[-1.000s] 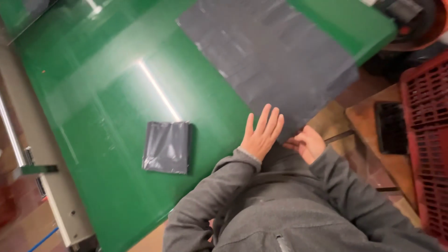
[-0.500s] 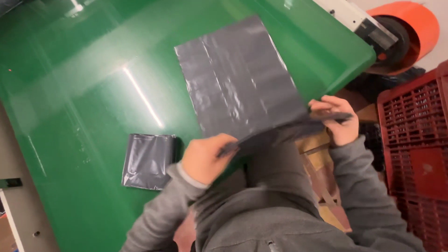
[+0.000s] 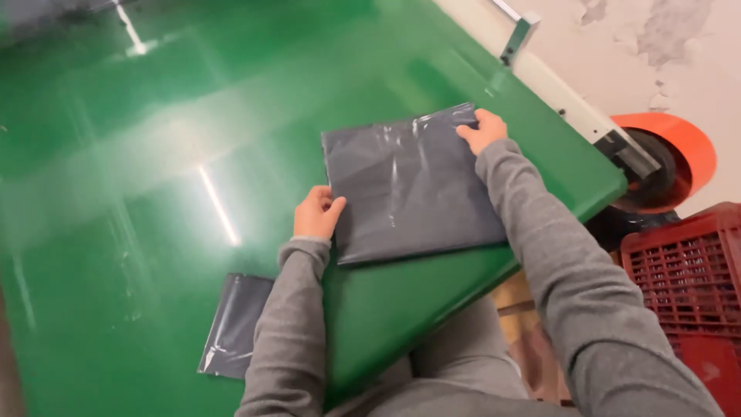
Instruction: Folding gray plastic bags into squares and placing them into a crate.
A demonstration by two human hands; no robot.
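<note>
Your left hand curls around the left edge of a dark grey plastic bag, fingers closed on the film with the thumb on top. Your right hand pinches the bag's far right corner, fingers bent over the edge and clamped on it. The bag lies flat on the green table, folded into a rough square, set at a slight angle, near the table's right edge. Its surface is thin, glossy film, creased and wrinkled, with pale streaks of reflected light along the folds.

The table top is smooth and shiny, mirroring a strip lamp as a bright line. By your left sleeve lies a smaller folded grey bag, partly hidden by the forearm, so its full outline is hard to judge. Beyond the table's right edge stand a red plastic crate with a lattice wall and an orange round wheel-like part.
</note>
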